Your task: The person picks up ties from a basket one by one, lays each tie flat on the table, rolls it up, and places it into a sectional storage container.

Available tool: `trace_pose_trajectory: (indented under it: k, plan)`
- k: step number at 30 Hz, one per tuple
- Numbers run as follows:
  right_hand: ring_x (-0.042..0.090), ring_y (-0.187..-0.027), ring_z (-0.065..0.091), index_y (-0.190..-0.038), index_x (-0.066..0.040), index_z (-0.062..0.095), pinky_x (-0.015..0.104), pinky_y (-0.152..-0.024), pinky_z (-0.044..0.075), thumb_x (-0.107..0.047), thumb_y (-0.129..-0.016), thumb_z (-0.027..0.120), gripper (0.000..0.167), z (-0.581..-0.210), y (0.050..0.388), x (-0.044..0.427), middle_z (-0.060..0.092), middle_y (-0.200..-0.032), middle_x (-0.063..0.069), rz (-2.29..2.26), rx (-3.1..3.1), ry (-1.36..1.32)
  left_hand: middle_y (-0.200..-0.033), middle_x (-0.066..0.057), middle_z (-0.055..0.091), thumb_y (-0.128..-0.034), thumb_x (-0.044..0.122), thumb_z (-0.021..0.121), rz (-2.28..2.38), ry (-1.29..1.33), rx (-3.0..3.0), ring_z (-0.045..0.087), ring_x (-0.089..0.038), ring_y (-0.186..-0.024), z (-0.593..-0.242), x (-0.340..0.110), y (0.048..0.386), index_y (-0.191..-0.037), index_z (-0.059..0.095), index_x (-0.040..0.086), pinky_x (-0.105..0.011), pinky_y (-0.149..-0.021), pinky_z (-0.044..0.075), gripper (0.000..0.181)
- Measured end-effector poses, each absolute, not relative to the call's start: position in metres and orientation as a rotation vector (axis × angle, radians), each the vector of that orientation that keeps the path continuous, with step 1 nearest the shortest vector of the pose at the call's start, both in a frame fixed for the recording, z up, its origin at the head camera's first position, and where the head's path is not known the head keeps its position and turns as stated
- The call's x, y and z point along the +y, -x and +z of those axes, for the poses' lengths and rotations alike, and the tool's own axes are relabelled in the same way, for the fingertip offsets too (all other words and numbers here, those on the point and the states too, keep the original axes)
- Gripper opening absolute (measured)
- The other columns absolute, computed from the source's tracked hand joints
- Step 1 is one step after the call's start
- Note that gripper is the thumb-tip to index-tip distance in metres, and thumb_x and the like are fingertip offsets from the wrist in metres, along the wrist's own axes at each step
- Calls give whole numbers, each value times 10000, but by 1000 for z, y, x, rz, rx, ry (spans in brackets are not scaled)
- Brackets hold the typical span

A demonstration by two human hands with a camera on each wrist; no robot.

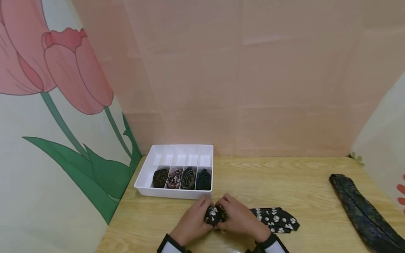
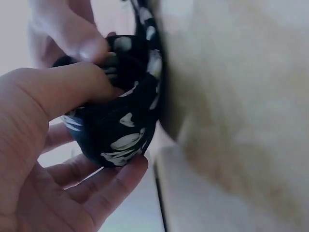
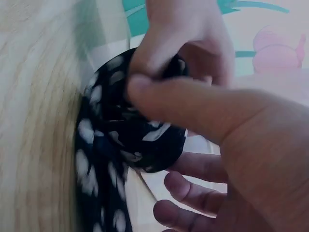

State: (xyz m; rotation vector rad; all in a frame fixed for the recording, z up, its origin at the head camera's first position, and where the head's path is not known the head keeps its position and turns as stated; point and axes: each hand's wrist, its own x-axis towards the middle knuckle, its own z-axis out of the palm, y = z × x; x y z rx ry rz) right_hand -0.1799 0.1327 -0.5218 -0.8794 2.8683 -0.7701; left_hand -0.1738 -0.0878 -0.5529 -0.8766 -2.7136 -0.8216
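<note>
A black necktie (image 1: pixel 275 219) with a white floral print lies partly along the table, its pointed end toward the right. Its other part is rolled into a coil (image 1: pixel 212 215) between both hands. My left hand (image 1: pixel 193 219) grips the coil from the left; in the left wrist view its thumb presses into the rolled fabric (image 2: pixel 120 133) and its fingers support the outside. From the right, my right hand (image 1: pixel 238 219) holds the same coil, thumb on top, as the right wrist view shows with the rolled tie (image 3: pixel 145 140). The thumbs meet close together over the coil.
Behind the hands stands a white divided box (image 1: pixel 143 175). Several dark rolled neckties (image 1: pixel 188 178) sit in its front compartments. A dark patterned necktie (image 1: pixel 364 211) lies folded lengthwise at the right of the wooden table (image 1: pixel 269 175). A wall (image 1: pixel 253 88) rises at the back edge.
</note>
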Motion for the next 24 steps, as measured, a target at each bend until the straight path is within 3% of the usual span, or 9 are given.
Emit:
trace_pose_trajectory:
  k: [6,15,21,24]
  plan:
    - [124,-960,633,-1145,-140,685,381,-832,577,-294,-712,962,537,-524,182,138,679,-1066,-40,-734,2848,814,-1328,-3,627,-709,160,896,-907,840,-2771,642,-137,-1159,-547,-86,173,-1373,563,150,-343,-992,585,743]
    - [115,-993,625,-1258,-184,682,330,-819,571,-488,-770,928,626,-517,182,139,562,-1126,-66,-813,2783,875,-1239,52,623,-715,177,925,-758,877,-2765,625,-96,-1113,-541,-87,174,-1248,671,199,-303,-960,585,591]
    - [84,-877,609,-1178,-130,697,341,-756,563,-360,-720,962,577,-515,181,144,606,-1031,-64,-706,2819,779,-1325,19,627,-726,199,904,-798,867,-2783,613,-138,-1208,-541,-85,175,-1342,612,181,-339,-1019,572,682]
    - [83,-897,613,-1199,-133,692,348,-779,575,-339,-691,978,618,-517,180,146,602,-1043,-65,-685,2812,777,-1331,11,623,-730,180,888,-825,885,-2787,632,-141,-1190,-543,-84,173,-1303,610,181,-342,-1017,577,637]
